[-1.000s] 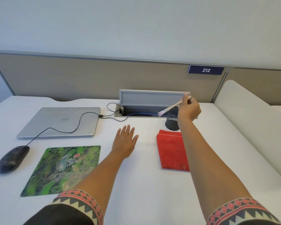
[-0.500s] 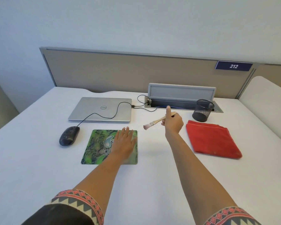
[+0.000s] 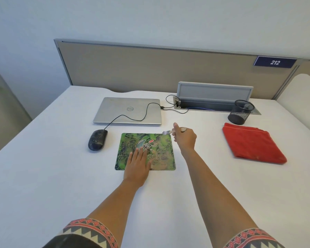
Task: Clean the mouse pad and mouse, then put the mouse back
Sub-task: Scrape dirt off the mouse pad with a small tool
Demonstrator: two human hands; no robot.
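Note:
A green patterned mouse pad (image 3: 161, 149) lies flat on the white desk. My left hand (image 3: 138, 163) rests flat on its near left part, fingers straight. My right hand (image 3: 183, 138) grips a small brush (image 3: 166, 132) by its handle. The bristles touch the pad's far right corner. A dark wired mouse (image 3: 97, 142) sits on the desk just left of the pad, its cable running over the laptop.
A closed silver laptop (image 3: 127, 110) lies behind the pad. A folded red cloth (image 3: 252, 143) lies to the right, with a black mesh cup (image 3: 241, 111) behind it by the open cable tray (image 3: 215, 97). A partition wall backs the desk.
My right hand carried the brush from the mesh cup over to the pad's far right corner. My left hand slid onto the pad. The view swung left.

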